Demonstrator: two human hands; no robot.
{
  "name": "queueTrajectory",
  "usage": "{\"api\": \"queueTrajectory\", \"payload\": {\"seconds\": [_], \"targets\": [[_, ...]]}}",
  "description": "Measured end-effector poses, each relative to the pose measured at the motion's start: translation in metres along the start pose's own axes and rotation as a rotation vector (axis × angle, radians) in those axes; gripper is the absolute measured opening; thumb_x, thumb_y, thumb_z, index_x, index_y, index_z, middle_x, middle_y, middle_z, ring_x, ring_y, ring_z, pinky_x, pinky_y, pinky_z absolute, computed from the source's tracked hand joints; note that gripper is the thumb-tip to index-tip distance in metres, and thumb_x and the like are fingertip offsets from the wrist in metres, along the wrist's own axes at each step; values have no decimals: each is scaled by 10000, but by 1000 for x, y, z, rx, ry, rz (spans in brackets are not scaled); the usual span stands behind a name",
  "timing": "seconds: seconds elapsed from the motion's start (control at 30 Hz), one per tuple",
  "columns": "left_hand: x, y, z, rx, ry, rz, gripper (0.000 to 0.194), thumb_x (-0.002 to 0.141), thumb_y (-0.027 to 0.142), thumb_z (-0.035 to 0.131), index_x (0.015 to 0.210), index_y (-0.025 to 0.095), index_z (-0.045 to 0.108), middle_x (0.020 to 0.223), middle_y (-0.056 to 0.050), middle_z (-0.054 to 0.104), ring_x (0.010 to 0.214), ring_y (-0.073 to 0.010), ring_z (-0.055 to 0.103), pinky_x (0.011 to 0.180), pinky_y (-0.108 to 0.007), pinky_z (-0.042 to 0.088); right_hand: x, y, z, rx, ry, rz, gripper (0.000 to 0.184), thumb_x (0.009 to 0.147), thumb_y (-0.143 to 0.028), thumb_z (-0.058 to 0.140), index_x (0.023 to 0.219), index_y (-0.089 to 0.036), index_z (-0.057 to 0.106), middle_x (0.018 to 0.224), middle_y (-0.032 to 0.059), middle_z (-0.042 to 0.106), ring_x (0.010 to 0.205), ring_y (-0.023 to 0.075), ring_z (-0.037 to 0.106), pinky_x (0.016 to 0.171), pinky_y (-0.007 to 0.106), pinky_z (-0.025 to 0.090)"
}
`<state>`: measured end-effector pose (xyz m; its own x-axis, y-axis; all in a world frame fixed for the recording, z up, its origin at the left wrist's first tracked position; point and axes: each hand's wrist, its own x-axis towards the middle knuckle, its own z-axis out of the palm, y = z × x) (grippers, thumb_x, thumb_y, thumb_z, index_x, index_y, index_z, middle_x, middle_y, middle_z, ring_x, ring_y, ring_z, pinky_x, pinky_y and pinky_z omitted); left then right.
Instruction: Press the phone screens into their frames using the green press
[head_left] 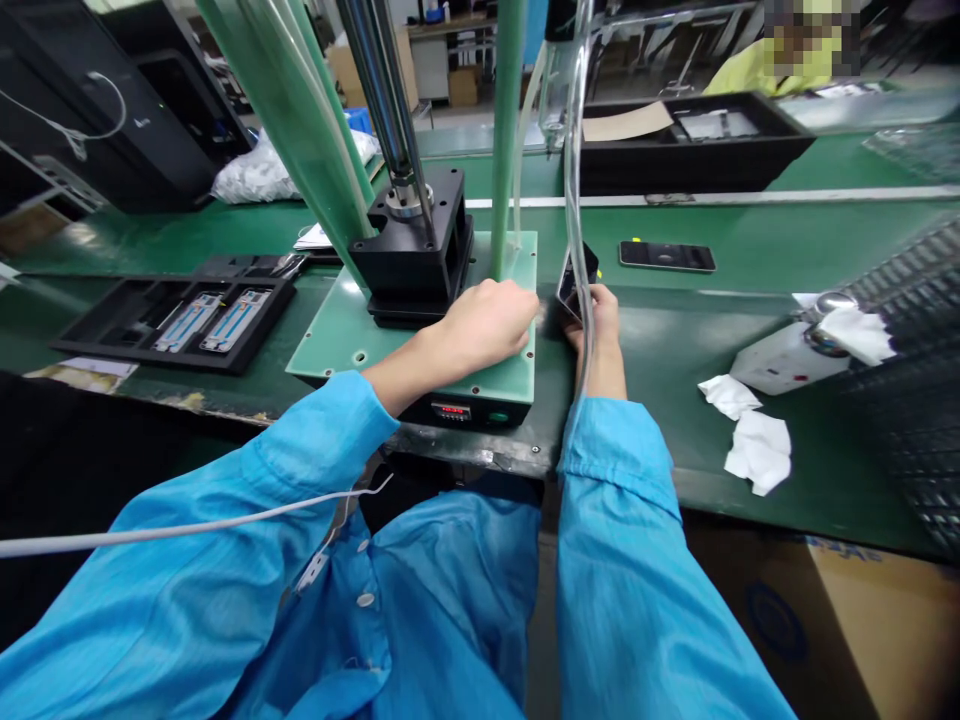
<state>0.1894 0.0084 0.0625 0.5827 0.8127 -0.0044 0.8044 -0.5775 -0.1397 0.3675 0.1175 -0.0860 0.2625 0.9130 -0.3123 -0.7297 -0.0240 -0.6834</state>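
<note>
My left hand is closed like a fist over the right side of the green base plate of a press. Its fingertips are turned away, so anything in them is hidden. Beside it rises the black press block under a steel rod. Just right of the press, my right hand grips a dark phone with a yellow tab, held tilted. A clear hose hangs in front of that hand and partly covers it. Another phone lies flat on the bench further right.
At left sits a black tray with two phone parts. A black bin stands behind. On the right are a white bottle, crumpled tissues and a dark mesh crate. A white cable crosses my left sleeve. Another person sits across the bench.
</note>
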Motion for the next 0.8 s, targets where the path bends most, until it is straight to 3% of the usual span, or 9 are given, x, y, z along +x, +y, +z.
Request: {"api": "queueTrajectory", "payload": {"seconds": [0.3, 0.5, 0.8], "targets": [[-5, -2, -2, 44, 5, -135, 258, 905, 174, 468, 923, 104, 716, 891, -156, 723, 848, -307, 703, 730, -361, 488, 3, -1, 1, 49, 41, 19, 92, 742, -143, 587, 712, -210, 532, 665, -18, 607, 611, 122, 579, 469, 203, 522], [-19, 11, -3, 122, 1, -192, 378, 1006, 415, 507, 1073, 90, 688, 933, -176, 724, 893, -350, 721, 715, -373, 531, 0, -4, 4, 57, 67, 17, 136, 716, -122, 603, 725, -221, 510, 646, -36, 592, 625, 129, 586, 477, 210, 519], [-19, 21, 9, 157, 44, -126, 360, 988, 124, 405, 894, 103, 752, 910, -178, 699, 857, -311, 718, 634, -346, 509, -5, -6, 5, 38, 77, 6, 161, 740, -105, 589, 715, -237, 501, 650, -44, 584, 613, 127, 575, 536, 240, 564]]}}
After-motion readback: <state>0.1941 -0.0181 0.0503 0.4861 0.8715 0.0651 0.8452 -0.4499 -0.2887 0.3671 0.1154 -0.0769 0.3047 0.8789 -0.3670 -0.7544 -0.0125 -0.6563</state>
